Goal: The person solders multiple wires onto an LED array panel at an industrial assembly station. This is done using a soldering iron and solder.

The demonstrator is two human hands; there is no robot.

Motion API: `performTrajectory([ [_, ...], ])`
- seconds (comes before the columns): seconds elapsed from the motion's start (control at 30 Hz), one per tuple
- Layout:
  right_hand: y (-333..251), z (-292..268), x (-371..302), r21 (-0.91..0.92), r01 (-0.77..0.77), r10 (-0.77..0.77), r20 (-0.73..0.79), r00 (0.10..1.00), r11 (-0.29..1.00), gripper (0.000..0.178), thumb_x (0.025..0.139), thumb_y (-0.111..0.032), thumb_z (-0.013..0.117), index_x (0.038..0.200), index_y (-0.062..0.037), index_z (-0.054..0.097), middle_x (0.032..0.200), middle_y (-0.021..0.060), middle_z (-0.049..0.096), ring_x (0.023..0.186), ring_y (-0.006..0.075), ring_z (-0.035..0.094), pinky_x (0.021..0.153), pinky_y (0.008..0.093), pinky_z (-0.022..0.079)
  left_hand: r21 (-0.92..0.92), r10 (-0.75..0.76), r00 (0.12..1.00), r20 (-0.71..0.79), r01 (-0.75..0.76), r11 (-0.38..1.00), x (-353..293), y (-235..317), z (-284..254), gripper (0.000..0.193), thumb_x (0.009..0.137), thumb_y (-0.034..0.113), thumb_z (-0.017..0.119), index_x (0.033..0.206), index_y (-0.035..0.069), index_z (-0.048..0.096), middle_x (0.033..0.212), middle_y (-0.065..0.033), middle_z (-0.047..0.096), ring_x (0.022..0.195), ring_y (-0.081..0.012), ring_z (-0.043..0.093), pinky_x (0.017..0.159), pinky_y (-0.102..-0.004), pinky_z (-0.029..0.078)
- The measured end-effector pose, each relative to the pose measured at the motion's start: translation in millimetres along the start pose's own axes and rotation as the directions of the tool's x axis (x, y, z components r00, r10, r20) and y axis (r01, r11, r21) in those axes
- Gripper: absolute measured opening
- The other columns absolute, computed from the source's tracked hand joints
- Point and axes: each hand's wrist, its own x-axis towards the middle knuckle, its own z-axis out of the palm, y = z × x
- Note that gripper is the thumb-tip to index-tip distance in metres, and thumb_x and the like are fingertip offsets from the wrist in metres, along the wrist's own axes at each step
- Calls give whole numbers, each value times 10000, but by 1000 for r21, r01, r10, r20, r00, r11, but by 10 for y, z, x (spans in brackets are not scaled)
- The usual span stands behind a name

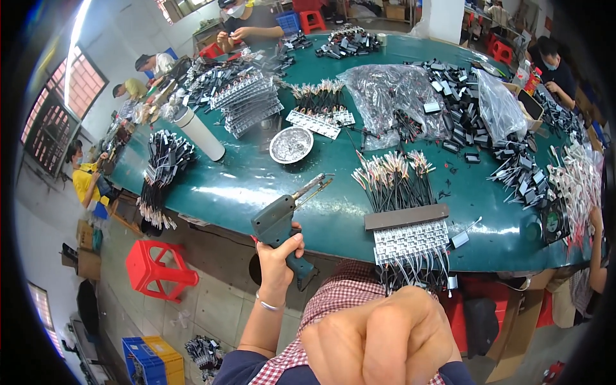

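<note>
My left hand [281, 255], with a silver bangle at its wrist, is wrapped round the handle of a dark green soldering gun [274, 221]. The gun's metal tip points up and right over the table. Very close and large at the bottom is my right hand [378, 333], its fingers curled closed; anything inside them is hidden. Beyond it, at the table's front edge, lie rows of small white circuit boards [410, 242] under a brown bar [407, 217]. A bundle of black wires with bare coloured ends [394, 173] fans out behind the bar.
On the green table [256, 179] stand a metal bowl [291, 144], a white cylinder [200, 133] and stacked boards [247, 102]. Black wired parts [163, 167] lie left; a plastic bag [394, 96] and heaped black cases [465, 122] lie right. A red stool [160, 269] is at left. Other people work around.
</note>
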Motion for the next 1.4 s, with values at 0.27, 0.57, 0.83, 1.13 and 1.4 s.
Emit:
performTrajectory([
  [0.27, -30, -232, -354, -35, -465, 466, 60, 883, 885, 285, 966, -227, 599, 996, 56, 592, 963, 162, 605, 877, 233, 556, 821, 359, 422, 10, -27, 1000, 5, 27, 1000, 23, -73, -75, 292, 758, -90, 671, 1042, -73, 608, 919, -148, 632, 632, -166, 593, 494, -269, 449],
  [0.57, -181, -19, -353, -196, -561, 547, -123, 828, 804, 114, 945, -68, 581, 905, 37, 561, 860, 124, 581, 759, 214, 531, 708, 351, 414, -87, -20, 1000, -16, 19, 996, -44, -55, -82, 249, 768, -87, 699, 1007, -67, 631, 857, -111, 635, 631, -152, 599, 508, -260, 461],
  [0.83, -25, 84, -258, -369, -423, 484, 87, 871, 828, 150, 964, -92, 573, 913, 49, 572, 870, 125, 592, 771, 223, 561, 698, 356, 437, -128, 11, 1000, 4, -10, 992, -99, -53, -138, 239, 779, -72, 698, 1004, -66, 621, 764, -93, 620, 619, -153, 588, 512, -248, 444],
  [1.13, 213, -106, -728, -301, -258, 306, 124, 944, 918, 226, 963, -150, 608, 932, 74, 597, 898, 177, 614, 786, 275, 595, 701, 386, 466, -129, -4, 999, 38, 9, 992, -76, -50, -116, 268, 777, -86, 675, 1035, -57, 607, 886, -115, 625, 623, -149, 582, 490, -261, 437],
  [1.4, -424, -182, -538, -602, -273, 516, 274, 812, 750, 106, 847, -34, 698, 931, 31, 694, 886, 141, 704, 822, 246, 675, 737, 360, 537, -130, 28, 1000, -10, -29, 991, 12, -145, -255, 353, 789, -80, 628, 1134, -66, 557, 1023, -180, 604, 639, -144, 559, 490, -251, 421],
])
